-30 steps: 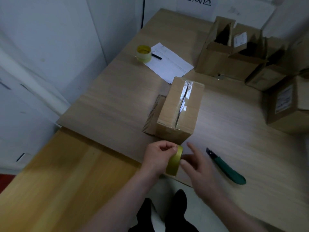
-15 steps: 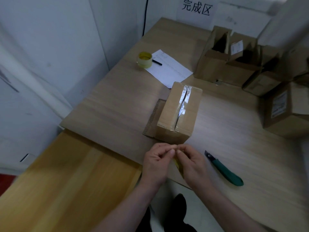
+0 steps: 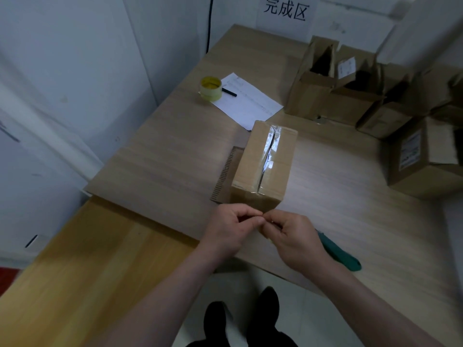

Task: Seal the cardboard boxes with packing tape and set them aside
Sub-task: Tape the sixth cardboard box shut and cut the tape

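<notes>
A closed cardboard box (image 3: 265,166) stands mid-table with clear tape shining along its top seam. Just in front of its near end my two hands meet fingertip to fingertip. My left hand (image 3: 231,229) has its fingers curled and pinches something small at the tips. My right hand (image 3: 293,240) curls over the yellow tape roll (image 3: 269,239), of which only a sliver shows beneath the fingers. The tape strip itself is too thin to make out.
A green utility knife (image 3: 343,256) lies right of my right hand. A corrugated sheet (image 3: 225,171) lies beside the box. At the back left are a second tape roll (image 3: 211,91), a paper (image 3: 250,108) and a pen (image 3: 229,92). Open boxes (image 3: 325,96) crowd the back right.
One second ago my left hand held the roll in plain sight with my right hand reaching in. Since then the hands have closed together and the roll is almost hidden.
</notes>
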Demonstrator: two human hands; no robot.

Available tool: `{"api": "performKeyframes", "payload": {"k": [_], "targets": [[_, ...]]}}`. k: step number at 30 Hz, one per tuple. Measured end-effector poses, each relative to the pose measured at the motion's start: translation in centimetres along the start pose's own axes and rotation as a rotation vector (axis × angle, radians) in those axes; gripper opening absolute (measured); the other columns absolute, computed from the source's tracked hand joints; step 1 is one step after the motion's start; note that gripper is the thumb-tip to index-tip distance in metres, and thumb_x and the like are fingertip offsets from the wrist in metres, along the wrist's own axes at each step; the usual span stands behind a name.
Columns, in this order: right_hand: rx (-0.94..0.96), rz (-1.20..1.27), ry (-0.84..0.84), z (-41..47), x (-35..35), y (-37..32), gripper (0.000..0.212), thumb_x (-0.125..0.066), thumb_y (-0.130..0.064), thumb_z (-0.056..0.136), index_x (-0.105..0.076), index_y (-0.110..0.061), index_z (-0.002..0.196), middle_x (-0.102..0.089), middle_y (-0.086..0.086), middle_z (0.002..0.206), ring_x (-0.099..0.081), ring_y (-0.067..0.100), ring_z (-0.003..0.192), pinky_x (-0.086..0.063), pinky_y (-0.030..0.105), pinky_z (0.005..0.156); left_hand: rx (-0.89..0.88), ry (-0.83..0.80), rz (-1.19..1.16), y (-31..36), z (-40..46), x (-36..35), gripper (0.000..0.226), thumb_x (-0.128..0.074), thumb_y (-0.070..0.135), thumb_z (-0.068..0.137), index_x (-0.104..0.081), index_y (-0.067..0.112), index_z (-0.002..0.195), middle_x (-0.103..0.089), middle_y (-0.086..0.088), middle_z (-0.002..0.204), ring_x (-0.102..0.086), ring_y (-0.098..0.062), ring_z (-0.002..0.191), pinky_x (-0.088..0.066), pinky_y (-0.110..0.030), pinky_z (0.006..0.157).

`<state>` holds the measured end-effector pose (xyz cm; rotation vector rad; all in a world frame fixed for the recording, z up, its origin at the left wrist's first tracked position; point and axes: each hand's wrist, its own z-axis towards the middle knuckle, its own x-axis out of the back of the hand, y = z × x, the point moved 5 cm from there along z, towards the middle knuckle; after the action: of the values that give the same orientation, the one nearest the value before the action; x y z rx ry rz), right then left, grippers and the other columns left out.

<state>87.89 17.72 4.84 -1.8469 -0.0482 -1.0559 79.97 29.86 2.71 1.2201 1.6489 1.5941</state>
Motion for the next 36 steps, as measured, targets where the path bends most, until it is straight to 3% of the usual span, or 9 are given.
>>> {"api": "performKeyframes", "payload": {"k": [4, 7, 11, 16, 18, 21, 25, 31, 36], "targets": [[-0.024, 0.093, -0.042, -0.4, -0.4, 0.2, 0.012, -0.062, -0.032, 0.094, -0.069, -0.036, 0.102, -0.067, -0.014, 0.082, -0.061, 0.005, 0.077, -0.055, 0.035, 0.070, -0.128, 0.042, 0.180, 0.2, -0.2, 0.0, 0.011, -0.068, 0.017, 0.089, -0.072, 0.024, 0.080, -0.070, 0.004, 0.075, -0.063, -0.005, 0.073, -0.053, -0.026, 0.066], [-0.034, 0.210, -0.166, -2.0, -1.3, 0.0, 0.043, -0.065, -0.034, 0.090, -0.050, -0.049, 0.128, -0.066, -0.014, 0.095, -0.062, 0.004, 0.086, -0.054, 0.023, 0.071, -0.191, 0.085, 0.202, 0.5, -0.2, 0.3, 0.010, -0.064, 0.018, 0.092, -0.070, 0.016, 0.084, -0.069, 0.004, 0.079, -0.063, -0.007, 0.075, -0.051, -0.028, 0.067], [-0.059, 0.544, -0.113, -3.5, -0.3, 1.7, 0.077, -0.068, -0.034, 0.078, -0.034, -0.040, 0.146, -0.063, -0.004, 0.078, -0.060, 0.012, 0.071, -0.050, 0.027, 0.066, -0.136, 0.146, 0.128, 0.2, -0.1, 1.2, 0.015, -0.062, 0.018, 0.094, -0.066, 0.012, 0.081, -0.069, 0.002, 0.073, -0.064, -0.008, 0.070, -0.052, -0.036, 0.068], [0.083, 0.577, -0.047, -3.2, 2.3, 1.7, 0.053, -0.068, -0.023, 0.082, -0.055, -0.023, 0.133, -0.052, -0.010, 0.065, -0.050, 0.007, 0.061, -0.044, 0.022, 0.057, -0.171, 0.163, 0.108, 0.9, 0.2, 1.1, 0.016, -0.060, 0.015, 0.094, -0.065, 0.008, 0.081, -0.067, -0.001, 0.073, -0.065, -0.005, 0.068, -0.053, -0.032, 0.066], [0.081, 0.335, 0.043, -2.5, 3.7, 2.0, 0.042, -0.068, -0.026, 0.084, -0.061, -0.030, 0.125, -0.047, -0.014, 0.062, -0.049, 0.009, 0.058, -0.042, 0.026, 0.055, -0.177, 0.233, 0.135, 0.8, 0.4, 1.4, 0.021, -0.058, 0.019, 0.095, -0.062, 0.011, 0.076, -0.065, 0.002, 0.069, -0.062, -0.007, 0.068, -0.049, -0.029, 0.065], [0.028, -0.417, 0.082, -1.2, 5.1, 2.8, 0.041, -0.064, -0.051, 0.088, -0.060, -0.040, 0.127, -0.061, -0.013, 0.076, -0.063, 0.021, 0.079, -0.041, 0.031, 0.064, -0.168, 0.301, 0.181, -0.1, 0.9, 2.0, 0.023, -0.059, 0.021, 0.095, -0.060, 0.012, 0.073, -0.060, 0.002, 0.067, -0.056, -0.011, 0.066, -0.046, -0.033, 0.060], [0.021, -0.453, 0.176, 0.5, 5.4, 2.2, 0.048, -0.061, -0.054, 0.089, -0.058, -0.036, 0.133, -0.073, 0.000, 0.096, -0.066, 0.027, 0.089, -0.044, 0.032, 0.068, -0.235, 0.376, 0.245, -0.5, 2.1, 2.4, 0.023, -0.063, 0.020, 0.093, -0.057, 0.017, 0.070, -0.054, 0.002, 0.073, -0.051, -0.008, 0.067, -0.042, -0.023, 0.058], [0.197, -0.598, 0.365, 2.0, 4.5, 2.5, 0.048, -0.071, -0.049, 0.084, -0.063, -0.033, 0.129, -0.071, 0.002, 0.073, -0.066, 0.031, 0.064, -0.044, 0.031, 0.052, -0.288, 0.447, 0.309, -1.0, 3.9, 3.5, 0.013, -0.070, 0.013, 0.087, -0.067, 0.010, 0.075, -0.055, -0.001, 0.096, -0.055, -0.011, 0.084, -0.039, -0.004, 0.071], [0.146, -0.629, 0.323, 3.1, 3.8, 3.7, 0.048, -0.059, -0.055, 0.090, -0.056, -0.040, 0.135, -0.074, -0.002, 0.093, -0.068, 0.029, 0.079, -0.049, 0.033, 0.060, -0.315, 0.447, 0.316, -1.6, 5.0, 3.6, 0.010, -0.070, 0.016, 0.085, -0.072, 0.012, 0.076, -0.063, 0.000, 0.090, -0.058, -0.004, 0.082, -0.042, -0.007, 0.072]]}}
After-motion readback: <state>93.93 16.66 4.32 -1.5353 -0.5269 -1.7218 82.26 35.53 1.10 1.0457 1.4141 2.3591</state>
